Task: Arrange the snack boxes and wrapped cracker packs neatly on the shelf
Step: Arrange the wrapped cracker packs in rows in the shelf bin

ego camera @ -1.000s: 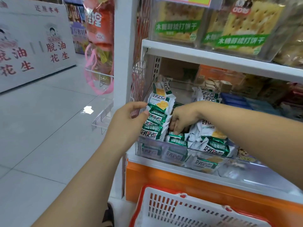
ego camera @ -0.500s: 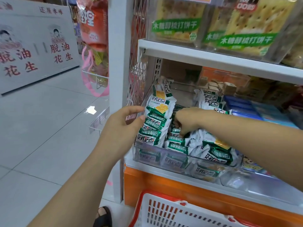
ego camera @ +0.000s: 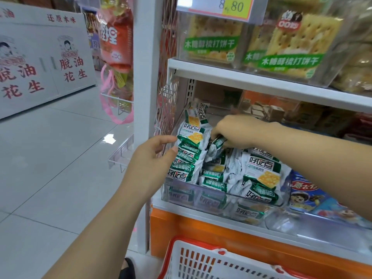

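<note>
2 hands at the bin [ego camera: 191, 197]: left hand [ego camera: 151, 160], fingers [ego camera: 165, 139] straight, braces the stack [ego camera: 188, 158] upright, seemingly so right hand [ego camera: 238, 128], pinching 1 pack [ego camera: 217, 142], can slot it alongside.

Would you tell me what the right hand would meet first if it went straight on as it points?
Probably the leaning row of green-and-white wrapped cracker packs, left of it; depth is unclear.
</note>
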`<state>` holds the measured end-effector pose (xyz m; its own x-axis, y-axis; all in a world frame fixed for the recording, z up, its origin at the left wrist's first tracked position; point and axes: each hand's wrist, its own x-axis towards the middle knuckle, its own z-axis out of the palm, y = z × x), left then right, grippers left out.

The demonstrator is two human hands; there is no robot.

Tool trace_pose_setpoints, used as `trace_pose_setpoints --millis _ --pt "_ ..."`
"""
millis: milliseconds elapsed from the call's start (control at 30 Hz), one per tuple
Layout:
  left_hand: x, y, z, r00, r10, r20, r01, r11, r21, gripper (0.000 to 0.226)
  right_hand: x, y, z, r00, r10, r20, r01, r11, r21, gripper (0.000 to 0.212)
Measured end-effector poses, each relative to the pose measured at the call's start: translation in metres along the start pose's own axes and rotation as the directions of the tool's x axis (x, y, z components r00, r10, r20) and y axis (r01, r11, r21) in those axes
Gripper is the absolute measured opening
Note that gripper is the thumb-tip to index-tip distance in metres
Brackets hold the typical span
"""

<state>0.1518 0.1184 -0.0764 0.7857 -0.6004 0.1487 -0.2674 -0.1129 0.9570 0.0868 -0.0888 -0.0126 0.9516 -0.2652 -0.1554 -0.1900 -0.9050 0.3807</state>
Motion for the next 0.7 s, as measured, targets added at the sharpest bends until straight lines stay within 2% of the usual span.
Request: trace_pose_setpoints --millis 67,133,233,300,400,467,533,633,700 --pt "-0.001 0.001 0.002 0.998 0.053 -0.026 -0.051 0.996 0.076 0.019 -0.017 0.000 -0.008 0.995 -0.015 -0.095 0.012 0.999 -0.038 0.043" --pt "-0.005 0.003 0.003 0.984 0.168 -0.052 -0.155 0.969 0.194 0.021 -0.036 -0.001 -0.012 0.973 -0.047 -0.226 0.023 0.994 -0.107 0.043" --pt "-0.009 0.007 0.008 0.906 0.422 0.037 -0.405 0.836 0.371 0.026 -0.062 -0.009 -0.008 0.867 -0.122 -0.482 0.062 0.989 -0.138 0.036" --pt "-0.014 0.011 0.013 0.864 0.490 0.116 -0.497 0.790 0.359 0.030 -0.078 -0.018 -0.007 0.836 -0.090 -0.541 0.080 0.996 -0.042 0.032" --pt "-0.018 0.016 0.015 0.898 0.428 0.102 -0.439 0.888 0.139 0.026 -0.098 -0.033 -0.014 0.878 0.014 -0.478 0.126 0.957 0.260 0.035" --pt "-0.020 0.019 0.014 0.932 0.345 0.110 -0.338 0.938 -0.079 0.016 -0.107 -0.039 -0.018 0.893 0.089 -0.442 0.136 0.882 0.451 0.035" --pt "-0.020 0.023 0.014 0.945 0.296 0.141 -0.259 0.937 -0.233 0.010 -0.117 -0.042 -0.019 0.883 0.201 -0.423 0.129 0.764 0.632 0.033" --pt "-0.022 0.026 0.016 0.955 0.252 0.157 -0.192 0.927 -0.323 0.017 -0.129 -0.044 -0.015 0.861 0.383 -0.335 0.148 0.442 0.885 0.031" --pt "-0.022 0.024 0.016 0.959 0.218 0.180 -0.145 0.926 -0.350 0.014 -0.133 -0.045 -0.008 0.848 0.440 -0.295 0.182 0.282 0.942 0.026"
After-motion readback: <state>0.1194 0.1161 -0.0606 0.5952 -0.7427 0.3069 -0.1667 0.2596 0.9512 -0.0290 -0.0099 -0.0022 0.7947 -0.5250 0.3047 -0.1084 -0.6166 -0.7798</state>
